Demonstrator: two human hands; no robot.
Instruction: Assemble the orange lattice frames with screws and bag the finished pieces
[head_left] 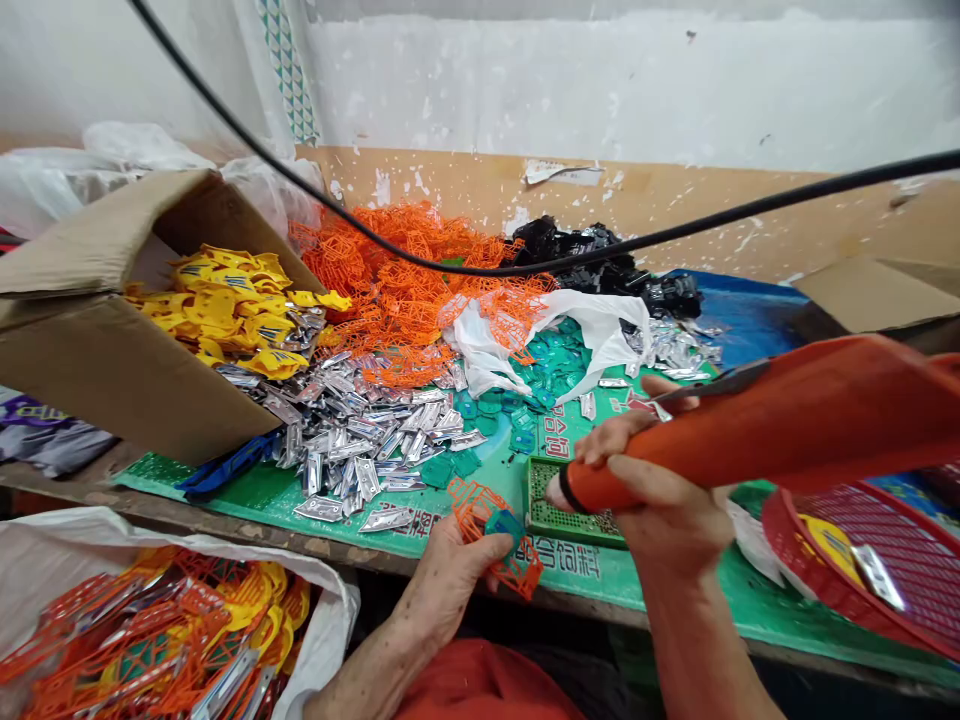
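The left hand is at the near edge of the bench, and its fingers are curled closely around an orange plastic lattice, holding it. A teal plastic piece sits on that lattice, touching the fingertips. The right hand is just to the right, its fingers wrapped narrowly around an orange tubular tool, which has a black collar near its tip and a dark metal strip along its far side. The tip lies just above a green perforated plastic grid.

The bench is covered by a green printed sheet with Chinese characters. On it, far left, stands an open cardboard box holding yellow plastic parts. Silver metallic pieces spread from it toward the middle. Behind them lie a heap of orange lattice, black plastic parts, a white plastic bag and teal pieces. A red basket sits at near right. A white sack of mixed orange, yellow and silver pieces is at near left, below the bench edge. A black cable crosses the view overhead.
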